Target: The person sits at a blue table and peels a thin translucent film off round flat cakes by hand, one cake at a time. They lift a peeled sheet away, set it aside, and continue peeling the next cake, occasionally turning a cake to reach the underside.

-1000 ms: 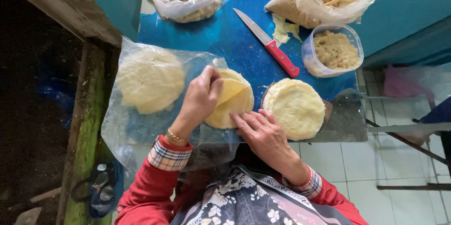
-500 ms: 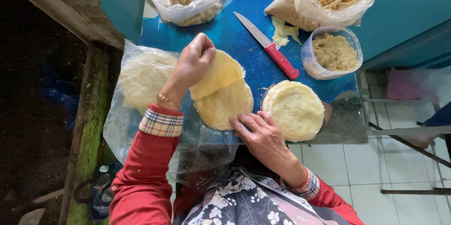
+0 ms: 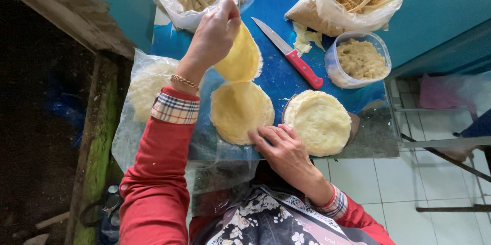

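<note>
Blue surface (image 3: pixel 279 76) over white tiled floor (image 3: pixel 358 183): your left hand (image 3: pixel 212 35) pinches a lifted wrapper (image 3: pixel 240 58); right hand (image 3: pixel 284 148), fingers spread, presses the stack (image 3: pixel 239 111).

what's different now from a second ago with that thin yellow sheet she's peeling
The left hand has lifted the thin yellow sheet higher, almost wholly off the stack. The right hand still presses the stack's edge. The knife, tub and bags have not moved.
</note>
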